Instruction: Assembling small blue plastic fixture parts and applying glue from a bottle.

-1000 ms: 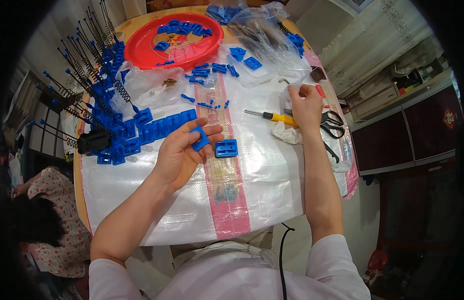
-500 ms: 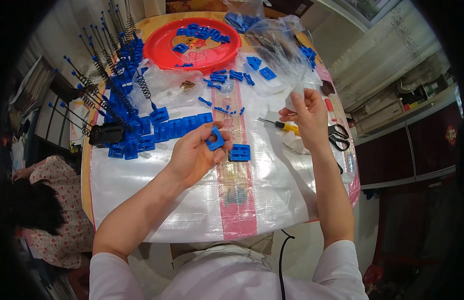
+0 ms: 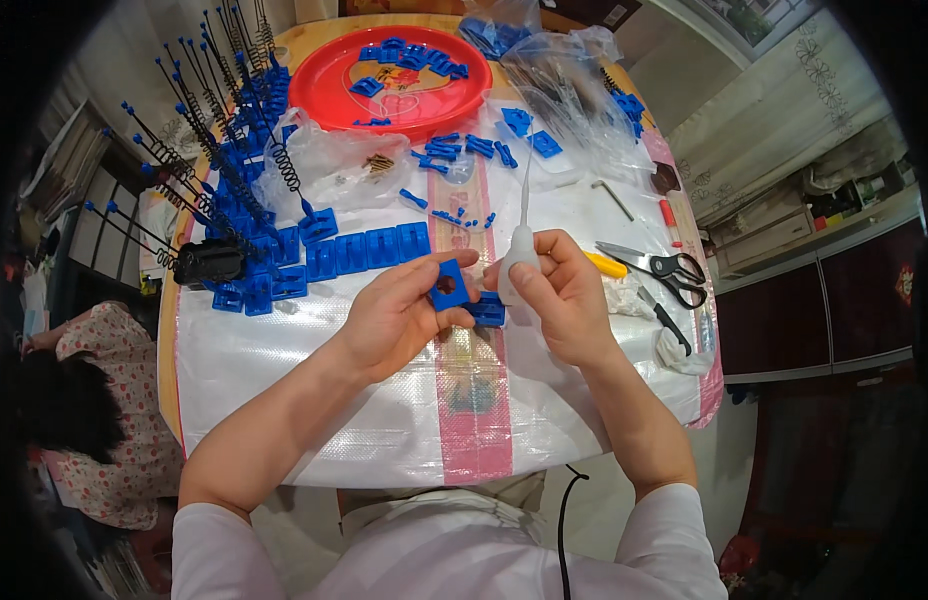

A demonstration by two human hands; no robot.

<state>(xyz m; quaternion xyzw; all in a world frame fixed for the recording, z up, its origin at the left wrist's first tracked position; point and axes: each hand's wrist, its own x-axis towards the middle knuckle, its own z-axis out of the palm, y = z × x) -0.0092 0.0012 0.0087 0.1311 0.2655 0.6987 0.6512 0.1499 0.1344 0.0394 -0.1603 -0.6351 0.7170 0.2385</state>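
Observation:
Between the fingers of my left hand (image 3: 389, 318) is a square blue plastic piece (image 3: 457, 296) with a round hole through it, held up off the table. My right hand (image 3: 574, 308) is wrapped round a white squeeze bottle (image 3: 521, 250) with a long thin nozzle pointing up and away. The bottle is close to the right of the blue piece; whether they touch I cannot tell. Below and behind the fingers, a blue plastic block (image 3: 487, 316) lies on the white sheet (image 3: 384, 430), partly hidden by both hands.
Joined blue blocks (image 3: 368, 250) run toward a cluster of black springs (image 3: 214, 150) at left. A red tray (image 3: 314, 112) with blue parts stands far back. Scissors (image 3: 674, 272), a yellow handle (image 3: 606, 264) and a black-handled knife (image 3: 667, 325) lie right. A person (image 3: 124, 420) is at left.
My right hand has come left and nearer with the white bottle, now beside the blue piece. My left hand has shifted slightly right, and the blue piece has turned.

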